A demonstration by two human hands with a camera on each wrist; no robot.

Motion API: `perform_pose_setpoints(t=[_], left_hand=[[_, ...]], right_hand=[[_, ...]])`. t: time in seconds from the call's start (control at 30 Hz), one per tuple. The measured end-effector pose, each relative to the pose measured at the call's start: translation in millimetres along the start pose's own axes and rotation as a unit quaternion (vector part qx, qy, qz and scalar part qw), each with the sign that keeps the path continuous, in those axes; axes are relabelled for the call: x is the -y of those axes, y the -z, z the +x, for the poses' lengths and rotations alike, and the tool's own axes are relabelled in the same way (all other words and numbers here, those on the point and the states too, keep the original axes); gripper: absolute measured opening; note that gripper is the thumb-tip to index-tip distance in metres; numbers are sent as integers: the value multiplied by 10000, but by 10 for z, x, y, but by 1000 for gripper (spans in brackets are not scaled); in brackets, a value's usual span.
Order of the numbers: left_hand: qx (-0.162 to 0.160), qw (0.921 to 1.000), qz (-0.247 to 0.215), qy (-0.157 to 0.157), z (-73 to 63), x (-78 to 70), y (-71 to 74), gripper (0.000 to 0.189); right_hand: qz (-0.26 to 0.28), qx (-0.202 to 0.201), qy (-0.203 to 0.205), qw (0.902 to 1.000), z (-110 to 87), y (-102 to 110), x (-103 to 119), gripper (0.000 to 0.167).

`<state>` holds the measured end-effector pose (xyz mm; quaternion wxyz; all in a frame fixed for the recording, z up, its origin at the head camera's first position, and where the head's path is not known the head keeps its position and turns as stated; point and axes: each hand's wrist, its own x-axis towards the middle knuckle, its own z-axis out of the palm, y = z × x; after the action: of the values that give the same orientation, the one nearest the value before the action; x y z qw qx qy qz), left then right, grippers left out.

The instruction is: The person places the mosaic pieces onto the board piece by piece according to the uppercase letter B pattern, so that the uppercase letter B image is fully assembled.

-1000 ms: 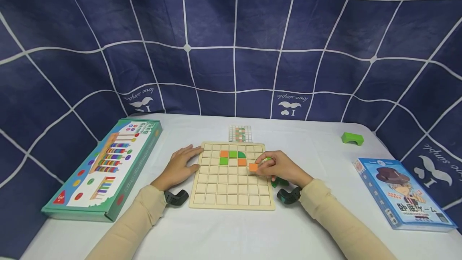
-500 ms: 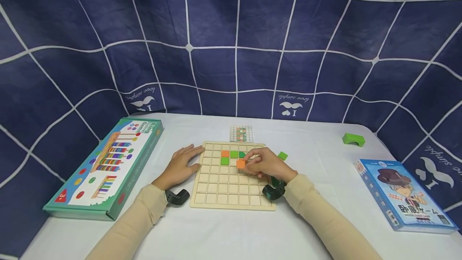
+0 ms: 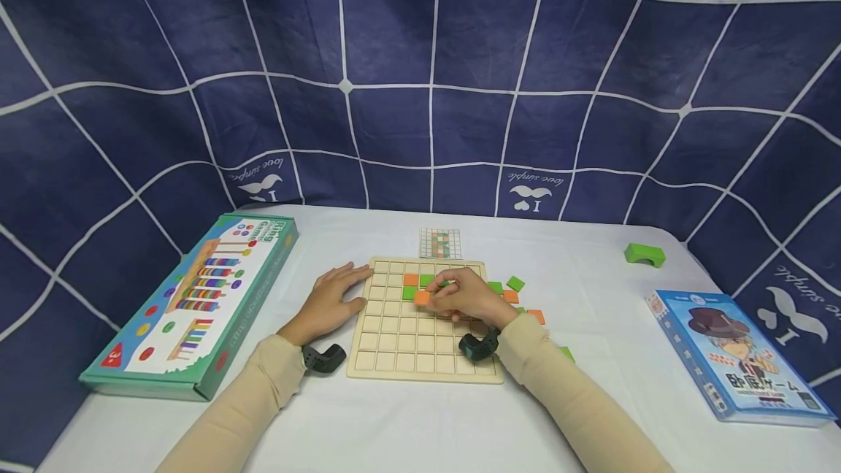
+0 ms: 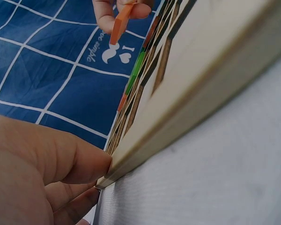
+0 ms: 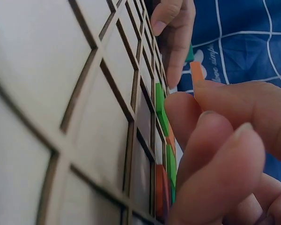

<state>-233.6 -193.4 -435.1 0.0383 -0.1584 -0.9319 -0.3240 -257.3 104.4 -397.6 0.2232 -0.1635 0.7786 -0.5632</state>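
Observation:
A wooden grid board [image 3: 388, 365] lies on the white table, with orange and green tiles set in its upper cells. Between thumb and fingertips my right hand [image 3: 465, 296] pinches a square orange tile [image 3: 422, 298], raised above the board beside a placed green tile [image 3: 410, 293]. The left wrist view shows this orange tile [image 4: 121, 24] edge-on, apart from the board's surface. Fingers extended, my left hand [image 3: 331, 303] rests at the board's left edge; its thumb [image 4: 91, 164] touches the rim. My right hand covers part of the tile pattern.
Several loose tiles, among them a green one [image 3: 515, 284] and an orange one [image 3: 536, 316], lie right of the board. Behind it is a pattern card [image 3: 440, 243]. Boxes stand left [image 3: 190, 305] and right [image 3: 742, 356]; a green arch block [image 3: 645, 255] sits at back right.
My right hand has carried the orange tile leftward over the board, to just beside the placed green tile. Loose tiles on the right have come into sight. My left hand stays put.

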Motion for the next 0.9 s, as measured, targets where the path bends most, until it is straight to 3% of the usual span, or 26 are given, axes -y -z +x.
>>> perform_pose_setpoints(t=[0.47,0.9], left_hand=[[4,10000,24,-30,3,-2,6,56],[5,10000,48,2,1,-11,9,56]], right_hand=[[-405,212,165,9988,101,-135,14,22],[-1199,176,293,9922,99,-194,80,19]])
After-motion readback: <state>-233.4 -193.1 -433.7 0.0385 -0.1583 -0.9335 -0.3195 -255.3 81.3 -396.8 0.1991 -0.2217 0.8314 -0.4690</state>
